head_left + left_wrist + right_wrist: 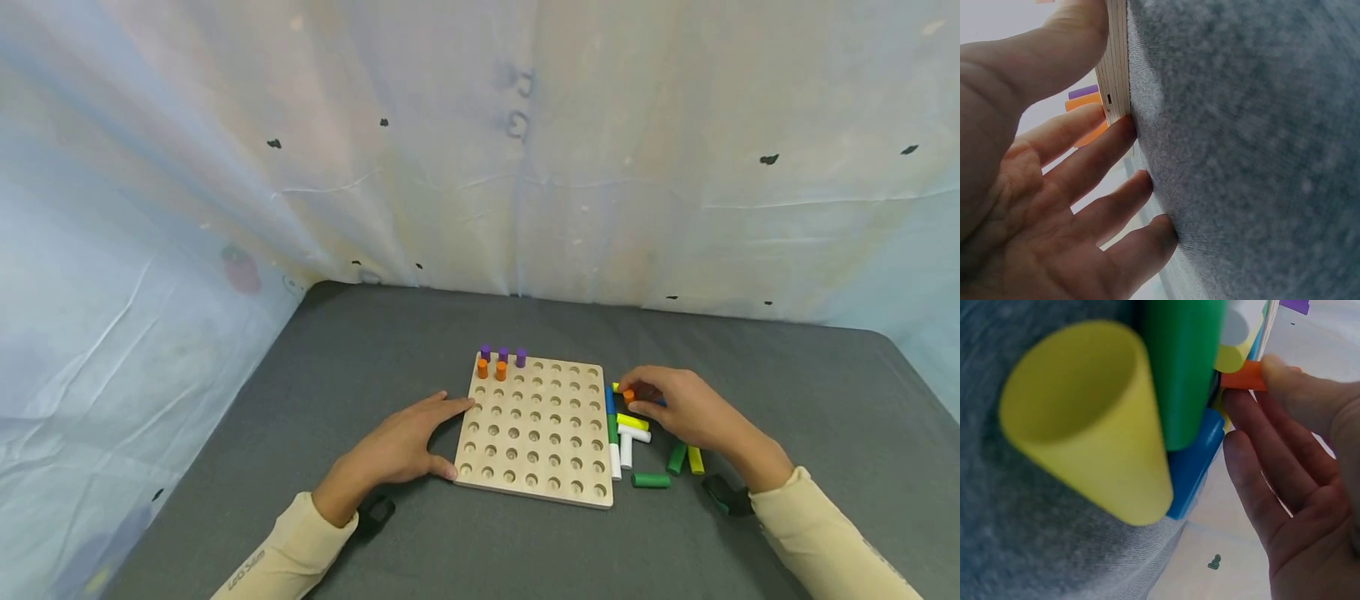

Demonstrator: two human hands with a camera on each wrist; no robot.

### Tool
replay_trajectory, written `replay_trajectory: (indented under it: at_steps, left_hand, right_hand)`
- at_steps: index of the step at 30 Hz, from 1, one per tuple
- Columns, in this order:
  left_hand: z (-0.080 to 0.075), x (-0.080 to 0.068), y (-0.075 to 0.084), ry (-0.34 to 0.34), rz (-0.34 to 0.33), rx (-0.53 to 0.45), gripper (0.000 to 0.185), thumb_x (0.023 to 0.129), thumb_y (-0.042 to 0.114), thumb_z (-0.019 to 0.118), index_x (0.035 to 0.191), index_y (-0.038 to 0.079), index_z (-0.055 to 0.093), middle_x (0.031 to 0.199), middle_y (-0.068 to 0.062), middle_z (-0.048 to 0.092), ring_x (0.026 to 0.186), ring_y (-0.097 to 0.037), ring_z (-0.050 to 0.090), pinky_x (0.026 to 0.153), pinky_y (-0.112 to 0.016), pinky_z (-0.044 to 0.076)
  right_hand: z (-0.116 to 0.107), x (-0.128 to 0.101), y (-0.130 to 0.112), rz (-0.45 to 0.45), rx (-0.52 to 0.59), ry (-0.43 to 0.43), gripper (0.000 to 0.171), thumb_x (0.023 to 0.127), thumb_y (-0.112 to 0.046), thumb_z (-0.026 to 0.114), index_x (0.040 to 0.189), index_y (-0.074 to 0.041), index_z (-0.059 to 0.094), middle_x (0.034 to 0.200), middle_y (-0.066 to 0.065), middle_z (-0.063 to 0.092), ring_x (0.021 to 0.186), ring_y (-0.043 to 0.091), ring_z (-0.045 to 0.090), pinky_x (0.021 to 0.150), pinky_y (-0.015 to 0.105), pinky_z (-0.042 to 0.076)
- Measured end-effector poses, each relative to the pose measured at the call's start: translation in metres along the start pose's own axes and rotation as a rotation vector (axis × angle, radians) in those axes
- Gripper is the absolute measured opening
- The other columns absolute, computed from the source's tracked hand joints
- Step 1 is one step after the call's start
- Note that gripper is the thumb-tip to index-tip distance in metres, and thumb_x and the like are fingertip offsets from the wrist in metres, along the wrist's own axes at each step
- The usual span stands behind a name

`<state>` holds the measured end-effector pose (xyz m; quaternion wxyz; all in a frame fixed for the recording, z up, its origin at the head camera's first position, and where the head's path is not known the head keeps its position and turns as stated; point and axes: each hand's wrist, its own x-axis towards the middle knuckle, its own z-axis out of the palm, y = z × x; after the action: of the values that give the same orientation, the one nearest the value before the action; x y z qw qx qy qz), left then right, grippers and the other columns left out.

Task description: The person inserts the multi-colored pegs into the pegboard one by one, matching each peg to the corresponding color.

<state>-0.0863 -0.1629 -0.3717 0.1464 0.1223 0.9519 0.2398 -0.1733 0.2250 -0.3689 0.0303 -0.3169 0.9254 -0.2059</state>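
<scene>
yellow peg (1094, 428), right hand (686, 406) pinching orange peg (1244, 376), left hand (401, 440) spread against board (544, 427), holes (534, 436) in head view only

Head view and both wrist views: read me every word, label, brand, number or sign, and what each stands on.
"G", or a mark shaped like it: on the cloth backdrop; the mark just above it is unclear.
Left sleeve: a line of dark lettering, too small and blurred to read.
Right sleeve: dark print near the picture's edge, unreadable.
Pegboard and pegs: no lettering visible.
</scene>
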Motion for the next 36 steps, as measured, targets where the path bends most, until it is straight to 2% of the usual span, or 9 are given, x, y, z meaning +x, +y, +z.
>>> replay_trajectory:
  at_steps: [7, 13, 15, 22, 29, 36]
  left_hand:
    - [0.000, 0.001, 0.000, -0.002, -0.004, 0.007, 0.091, 0.071, 0.033, 0.088, 0.150, 0.030, 0.045, 0.159, -0.011, 0.039, 0.150, -0.031, 0.032, 0.113, -0.058, 0.035]
    - [-0.001, 0.003, 0.001, 0.006, -0.003, 0.014, 0.091, 0.070, 0.033, 0.088, 0.150, 0.031, 0.045, 0.159, -0.013, 0.037, 0.149, -0.032, 0.033, 0.112, -0.058, 0.036]
    - [-0.001, 0.003, 0.001, 0.007, -0.003, 0.011, 0.091, 0.070, 0.033, 0.088, 0.150, 0.031, 0.045, 0.159, -0.013, 0.037, 0.149, -0.032, 0.033, 0.112, -0.058, 0.036]
    - [0.000, 0.001, -0.001, -0.011, -0.011, -0.027, 0.091, 0.071, 0.031, 0.088, 0.151, 0.031, 0.044, 0.161, -0.013, 0.035, 0.151, -0.032, 0.030, 0.112, -0.059, 0.035]
    - [0.001, 0.001, -0.002, -0.026, -0.005, -0.062, 0.092, 0.073, 0.030, 0.087, 0.152, 0.030, 0.041, 0.161, -0.014, 0.034, 0.152, -0.035, 0.026, 0.113, -0.063, 0.030]
    - [0.000, 0.001, -0.002, -0.025, 0.007, -0.067, 0.093, 0.072, 0.029, 0.087, 0.153, 0.027, 0.041, 0.161, -0.009, 0.036, 0.153, -0.033, 0.023, 0.116, -0.063, 0.027]
  right_hand:
    - [-0.004, 0.002, -0.001, 0.023, 0.010, -0.004, 0.024, 0.093, -0.015, 0.071, 0.116, -0.016, 0.068, 0.107, -0.005, 0.072, 0.092, 0.011, 0.068, 0.080, 0.036, 0.056]
    - [-0.017, 0.011, -0.010, 0.062, 0.063, 0.095, 0.028, 0.093, -0.019, 0.071, 0.121, -0.017, 0.066, 0.105, -0.007, 0.071, 0.096, 0.014, 0.068, 0.079, 0.038, 0.055]
    - [-0.019, 0.017, -0.015, 0.049, 0.081, 0.112, 0.027, 0.094, -0.021, 0.070, 0.121, -0.019, 0.066, 0.106, -0.007, 0.072, 0.097, 0.015, 0.068, 0.079, 0.039, 0.055]
    - [-0.016, 0.038, -0.036, 0.007, 0.134, 0.091, 0.027, 0.094, -0.022, 0.070, 0.120, -0.019, 0.066, 0.111, -0.003, 0.072, 0.099, 0.015, 0.068, 0.086, 0.045, 0.055]
    - [-0.012, 0.050, -0.051, -0.010, 0.164, 0.093, 0.026, 0.094, -0.023, 0.071, 0.119, -0.021, 0.067, 0.109, -0.005, 0.072, 0.096, 0.012, 0.067, 0.083, 0.039, 0.055]
    - [0.000, 0.065, -0.067, 0.018, 0.238, 0.069, 0.024, 0.094, -0.027, 0.071, 0.118, -0.024, 0.067, 0.109, -0.007, 0.071, 0.099, 0.011, 0.067, 0.083, 0.036, 0.056]
